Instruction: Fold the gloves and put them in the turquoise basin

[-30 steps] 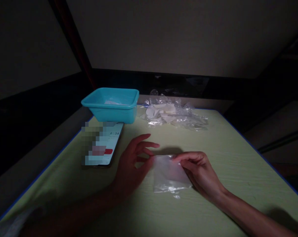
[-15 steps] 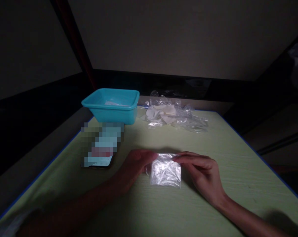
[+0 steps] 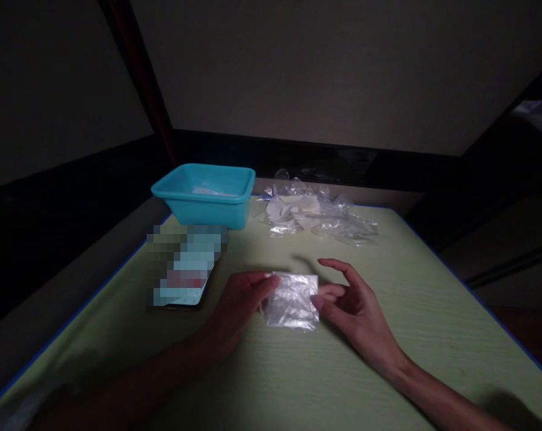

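On the green desk [image 3: 387, 359], nearer than a teal basin [image 3: 205, 194] and a phone [image 3: 185, 269], the grip of the left hand [image 3: 237, 305] and of the right hand [image 3: 360, 311] is closed on opposite edges of a small clear plastic bag [image 3: 293, 302].

Dim room, light pooled mostly on the desk [image 3: 414, 281] around the left grip [image 3: 240, 305] and right grip [image 3: 359, 312]. Desk pale green, faint wood grain, thin blue edge. Beyond both, a dark band [image 3: 297, 157] runs along the desk's far edge, with a plain pale wall [image 3: 320, 72] above. Far left of the left grip a dark reddish post [image 3: 140, 72] slants up. Both flanks near black; floor unreadable.
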`<state>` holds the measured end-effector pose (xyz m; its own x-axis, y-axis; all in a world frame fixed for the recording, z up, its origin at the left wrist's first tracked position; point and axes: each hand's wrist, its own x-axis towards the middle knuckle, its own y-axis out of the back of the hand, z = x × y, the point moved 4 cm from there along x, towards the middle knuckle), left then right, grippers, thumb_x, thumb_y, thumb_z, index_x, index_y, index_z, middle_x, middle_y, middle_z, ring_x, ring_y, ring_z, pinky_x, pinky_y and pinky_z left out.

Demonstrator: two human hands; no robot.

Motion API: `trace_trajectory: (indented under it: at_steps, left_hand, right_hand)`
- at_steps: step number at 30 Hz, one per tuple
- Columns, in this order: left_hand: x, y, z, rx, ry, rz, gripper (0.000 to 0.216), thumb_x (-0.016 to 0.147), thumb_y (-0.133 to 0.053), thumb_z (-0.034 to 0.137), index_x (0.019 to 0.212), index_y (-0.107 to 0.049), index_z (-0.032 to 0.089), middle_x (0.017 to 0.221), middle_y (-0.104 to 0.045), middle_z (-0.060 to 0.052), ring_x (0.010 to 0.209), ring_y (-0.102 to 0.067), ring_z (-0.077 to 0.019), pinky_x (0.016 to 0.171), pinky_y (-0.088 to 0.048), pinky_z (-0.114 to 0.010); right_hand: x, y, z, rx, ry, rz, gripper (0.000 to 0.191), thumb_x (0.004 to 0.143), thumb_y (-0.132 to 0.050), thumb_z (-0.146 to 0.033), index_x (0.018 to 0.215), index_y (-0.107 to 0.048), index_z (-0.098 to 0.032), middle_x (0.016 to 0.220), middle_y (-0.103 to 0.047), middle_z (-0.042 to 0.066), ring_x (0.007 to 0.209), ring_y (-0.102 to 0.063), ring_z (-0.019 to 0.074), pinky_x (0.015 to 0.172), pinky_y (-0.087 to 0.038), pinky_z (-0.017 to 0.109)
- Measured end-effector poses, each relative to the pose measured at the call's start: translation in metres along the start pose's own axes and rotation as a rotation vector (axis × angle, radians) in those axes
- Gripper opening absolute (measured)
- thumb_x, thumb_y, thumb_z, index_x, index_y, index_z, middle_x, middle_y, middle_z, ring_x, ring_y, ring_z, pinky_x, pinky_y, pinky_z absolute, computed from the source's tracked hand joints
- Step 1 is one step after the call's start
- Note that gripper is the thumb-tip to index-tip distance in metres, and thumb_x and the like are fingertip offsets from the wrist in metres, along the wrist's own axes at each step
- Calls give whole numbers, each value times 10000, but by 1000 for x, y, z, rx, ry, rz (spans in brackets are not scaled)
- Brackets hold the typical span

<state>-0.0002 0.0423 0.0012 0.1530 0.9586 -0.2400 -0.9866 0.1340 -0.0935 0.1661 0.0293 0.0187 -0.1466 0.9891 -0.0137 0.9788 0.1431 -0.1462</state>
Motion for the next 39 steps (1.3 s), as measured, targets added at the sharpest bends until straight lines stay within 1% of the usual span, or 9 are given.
trace_trajectory:
  at_steps: [3,5,8,10,13,17,30,35,39]
  left_hand:
    - [1,0,-1,-31,26,-5,276,670,-644,405,615,-607,137,582,-599,-13,556,-543,-137,565,-417,-255]
    - [0,-1,-1,-62,49,-16,275,648,-666,362,792,-637,130,661,-640,-24,600,-570,-145,576,-424,-252]
    - [0,-3,1,-124,31,-55,643,594,-705,245,1190,-486,148,746,-678,-29,657,-616,-163,604,-447,-254]
    - [0,-4,3,-147,-20,-100,791,582,-701,179,1301,-369,173,781,-689,-33,684,-640,-176,624,-463,-263]
    - [-1,-7,6,-122,-79,-179,651,606,-679,150,1226,-485,182,883,-693,-63,766,-655,-197,663,-477,-270]
    - [-2,-5,7,-38,-96,-220,397,626,-668,201,1020,-650,156,890,-701,-72,797,-644,-215,672,-476,-277]
    - [-7,-4,26,187,-1,-111,224,605,-656,214,802,-727,134,599,-646,-8,565,-537,-143,543,-363,-231]
    - [-5,-3,17,142,40,-120,376,583,-633,162,947,-713,112,514,-609,22,489,-491,-118,512,-336,-221]
    - [-6,-3,14,119,21,-149,478,607,-633,177,1080,-670,120,581,-648,4,527,-526,-131,530,-348,-221]
  right_hand:
    - [1,0,0,-30,-14,29,447,668,-724,-243,1029,-461,-227,580,-643,-53,490,-526,75,486,-397,184]
    - [2,2,0,-36,-10,53,417,668,-722,-267,988,-458,-225,579,-641,-46,489,-523,82,478,-386,190]
    - [3,4,1,-34,-2,76,347,669,-722,-305,853,-438,-229,580,-621,-43,473,-496,82,462,-361,196]
    - [3,5,0,-49,18,93,332,677,-718,-323,743,-407,-226,548,-555,-62,458,-447,72,452,-332,194]
    - [4,6,-2,-70,67,114,361,689,-707,-338,648,-369,-220,517,-406,-90,456,-365,63,440,-285,193]
    - [5,6,-4,-94,92,103,359,700,-688,-350,620,-364,-218,528,-333,-94,469,-307,66,434,-251,198]
    - [7,5,-8,-92,114,94,386,685,-679,-389,584,-347,-220,510,-324,-90,472,-277,74,435,-230,202]
    - [8,4,-7,-127,125,65,364,691,-666,-374,597,-351,-218,532,-337,-87,482,-290,71,443,-243,201]
    - [9,1,-11,-141,97,5,361,667,-698,-349,601,-371,-210,542,-383,-81,493,-329,71,460,-267,206]
